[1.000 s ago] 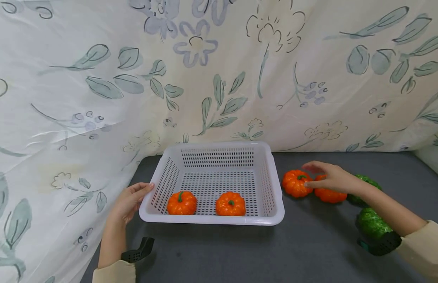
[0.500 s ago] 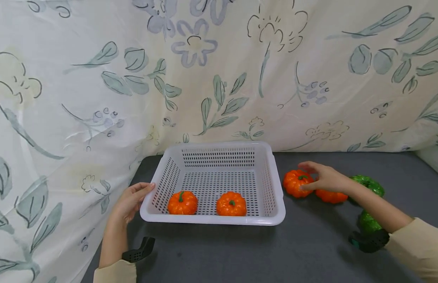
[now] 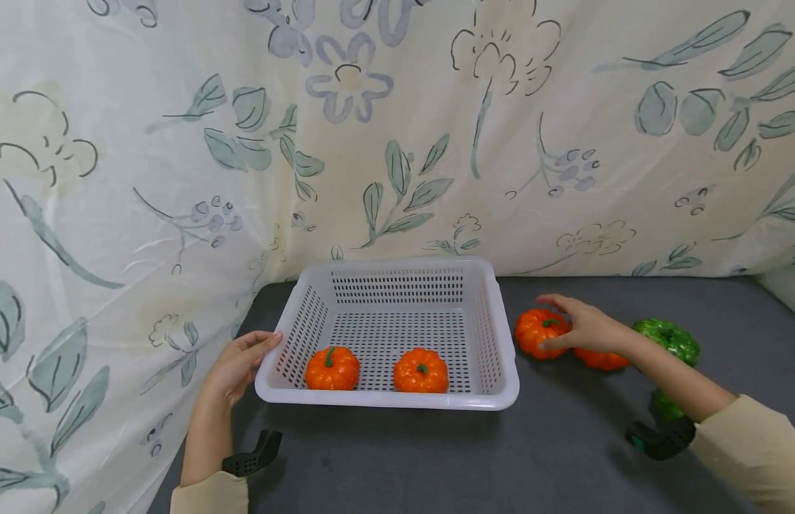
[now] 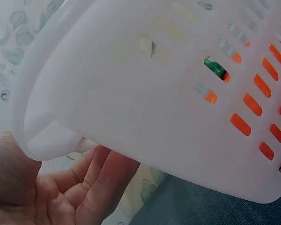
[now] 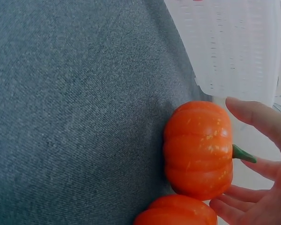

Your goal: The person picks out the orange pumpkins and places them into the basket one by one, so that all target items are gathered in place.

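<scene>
Clearly nearer, the right hand (image 3: 585,327) holds its fingers spread around the glossy orange ribbed pumpkin (image 3: 536,333), green stem (image 5: 244,153) toward it, on the dark grey tabletop (image 3: 397,464) beside the white perforated plastic basket (image 3: 385,400) the left hand (image 3: 235,365) grips.

My right hand (image 3: 584,328) and forearm (image 3: 674,373) partly cover the rightmost orange ribbed pumpkin (image 3: 601,360) and the nearer glossy green ribbed vegetable (image 3: 664,407). From my left wrist, the white perforated plastic basket (image 4: 122,122) hides part of my left hand (image 4: 68,194) and runs past the top and right edges.
</scene>
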A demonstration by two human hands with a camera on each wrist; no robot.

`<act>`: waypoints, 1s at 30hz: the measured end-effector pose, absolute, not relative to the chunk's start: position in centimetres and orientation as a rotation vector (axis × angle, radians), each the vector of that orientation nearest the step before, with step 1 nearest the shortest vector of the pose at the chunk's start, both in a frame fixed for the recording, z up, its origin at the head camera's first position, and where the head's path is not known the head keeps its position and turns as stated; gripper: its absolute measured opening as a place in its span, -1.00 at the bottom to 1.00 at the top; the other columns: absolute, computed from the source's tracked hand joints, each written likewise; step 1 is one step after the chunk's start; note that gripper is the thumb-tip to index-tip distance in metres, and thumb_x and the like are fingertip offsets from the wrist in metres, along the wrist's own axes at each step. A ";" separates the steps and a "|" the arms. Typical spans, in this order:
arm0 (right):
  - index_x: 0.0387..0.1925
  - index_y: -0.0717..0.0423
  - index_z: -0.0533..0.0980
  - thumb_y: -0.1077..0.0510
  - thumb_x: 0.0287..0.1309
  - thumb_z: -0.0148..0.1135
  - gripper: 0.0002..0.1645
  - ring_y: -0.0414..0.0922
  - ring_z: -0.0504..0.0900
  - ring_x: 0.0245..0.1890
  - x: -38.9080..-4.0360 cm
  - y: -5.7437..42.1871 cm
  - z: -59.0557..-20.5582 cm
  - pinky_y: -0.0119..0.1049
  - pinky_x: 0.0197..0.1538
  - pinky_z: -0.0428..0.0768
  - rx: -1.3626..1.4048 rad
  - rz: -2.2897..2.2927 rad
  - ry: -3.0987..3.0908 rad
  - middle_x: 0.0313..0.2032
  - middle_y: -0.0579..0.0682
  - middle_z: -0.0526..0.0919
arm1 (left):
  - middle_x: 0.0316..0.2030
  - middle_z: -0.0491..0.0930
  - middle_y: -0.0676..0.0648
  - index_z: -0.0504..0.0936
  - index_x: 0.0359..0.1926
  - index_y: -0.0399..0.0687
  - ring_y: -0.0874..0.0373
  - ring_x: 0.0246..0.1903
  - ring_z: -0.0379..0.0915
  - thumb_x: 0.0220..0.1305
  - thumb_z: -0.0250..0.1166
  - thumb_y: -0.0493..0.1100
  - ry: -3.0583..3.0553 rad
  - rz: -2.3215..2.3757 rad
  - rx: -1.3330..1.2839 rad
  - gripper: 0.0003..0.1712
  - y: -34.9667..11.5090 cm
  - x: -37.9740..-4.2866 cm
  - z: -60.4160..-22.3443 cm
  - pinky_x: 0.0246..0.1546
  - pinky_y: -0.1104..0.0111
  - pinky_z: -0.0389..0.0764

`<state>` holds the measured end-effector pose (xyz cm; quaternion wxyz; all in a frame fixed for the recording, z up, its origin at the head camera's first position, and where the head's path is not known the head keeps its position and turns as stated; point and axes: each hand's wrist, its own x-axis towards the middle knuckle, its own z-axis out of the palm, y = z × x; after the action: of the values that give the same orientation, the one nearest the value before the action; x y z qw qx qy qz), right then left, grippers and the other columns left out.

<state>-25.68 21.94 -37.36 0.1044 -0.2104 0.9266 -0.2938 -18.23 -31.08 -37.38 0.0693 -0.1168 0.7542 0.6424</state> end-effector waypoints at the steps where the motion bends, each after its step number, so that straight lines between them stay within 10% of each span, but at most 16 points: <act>1: 0.26 0.30 0.16 -0.09 -0.12 0.41 0.01 0.36 0.24 0.15 -25.7 21.9 -37.4 0.31 0.04 0.31 -0.624 -0.863 2.732 0.21 0.42 0.23 | -0.35 0.60 0.09 0.44 -0.07 -0.16 0.19 -0.37 0.59 0.23 0.21 0.03 2.268 1.937 -0.353 -0.60 -31.1 -18.2 -37.4 -0.31 0.22 0.64; 30: 0.14 0.28 0.32 -0.07 -0.17 0.43 -0.12 0.28 0.42 -0.04 -25.7 20.8 -38.4 0.28 -0.07 0.42 -0.758 -0.698 2.878 0.02 0.38 0.43 | -0.32 0.58 0.06 0.40 -0.02 -0.24 0.17 -0.36 0.58 0.22 0.21 0.05 2.314 1.912 -0.354 -0.51 -31.0 -18.4 -37.6 -0.30 0.18 0.64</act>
<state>-25.74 20.80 -38.43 0.0423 -0.2477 0.9407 -0.2280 -18.35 -31.01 -37.59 0.0594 -0.1170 0.7643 0.6314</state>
